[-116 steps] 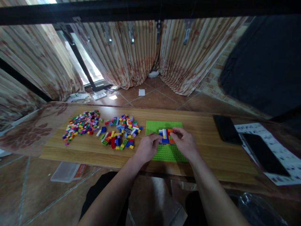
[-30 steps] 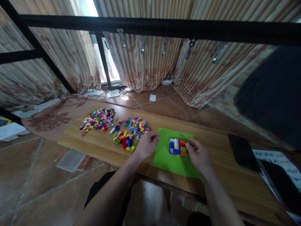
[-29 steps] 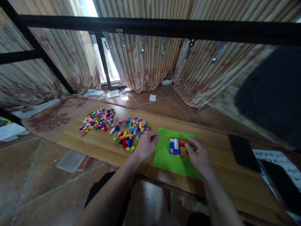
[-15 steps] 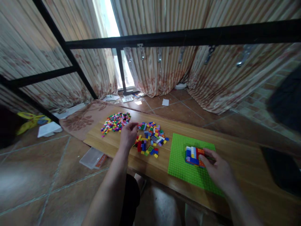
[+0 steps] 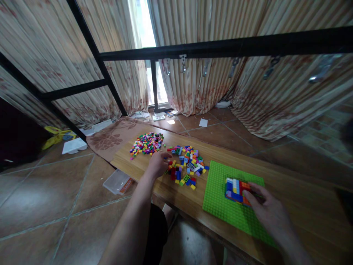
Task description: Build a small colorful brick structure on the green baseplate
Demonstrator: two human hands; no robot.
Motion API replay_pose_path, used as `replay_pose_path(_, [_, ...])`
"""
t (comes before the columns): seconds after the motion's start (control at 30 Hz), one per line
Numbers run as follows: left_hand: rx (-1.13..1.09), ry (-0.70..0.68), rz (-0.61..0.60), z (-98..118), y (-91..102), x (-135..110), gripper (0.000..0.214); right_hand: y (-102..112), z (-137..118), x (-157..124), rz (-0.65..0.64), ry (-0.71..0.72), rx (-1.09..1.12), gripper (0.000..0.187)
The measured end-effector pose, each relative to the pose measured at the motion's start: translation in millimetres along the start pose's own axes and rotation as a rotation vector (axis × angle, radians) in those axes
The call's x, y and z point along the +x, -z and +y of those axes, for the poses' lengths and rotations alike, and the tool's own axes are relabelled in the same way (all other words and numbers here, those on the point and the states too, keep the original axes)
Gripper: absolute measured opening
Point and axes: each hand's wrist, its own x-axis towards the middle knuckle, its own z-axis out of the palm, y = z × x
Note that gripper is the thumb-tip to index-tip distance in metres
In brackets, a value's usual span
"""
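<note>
A green baseplate lies on the wooden board, with a small block of blue, white, yellow and red bricks built on it. My right hand rests on the plate, its fingertips against the right side of that block. My left hand reaches to the left edge of a loose pile of larger mixed bricks, fingers curled in a pinch; what they hold is hidden. A second pile of tiny coloured bricks lies further left.
A patterned cloth covers the board's left end. A clear plastic box lies on the tiled floor below. Black metal bars cross above, with curtains behind. Papers lie on the floor by the window.
My left hand left the baseplate and moved left to the larger-brick pile. My right hand stayed against the built block. The view has swung left.
</note>
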Motion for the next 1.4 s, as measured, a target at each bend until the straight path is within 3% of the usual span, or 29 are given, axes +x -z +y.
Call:
replay_pose_path(0.5, [0.092,-0.085,-0.076,-12,10.7,-4,0.022,0,-6,-5,0.009,0.039,0.0,0.052])
replay_pose_path(0.7, [0.219,-0.011,0.009,-1,5.1,-2,0.017,0,-8,-4,-0.013,0.009,0.009,0.055])
replay_pose_path(1.03, [0.377,-0.031,0.059,20,-8.0,-2,0.022,1,-18,-9,0.014,0.055,0.074,0.045])
replay_pose_path(1.4, [0.354,-0.018,0.062,27,-16.5,6,0.017,2,-21,-8,-0.015,0.053,0.089,0.048])
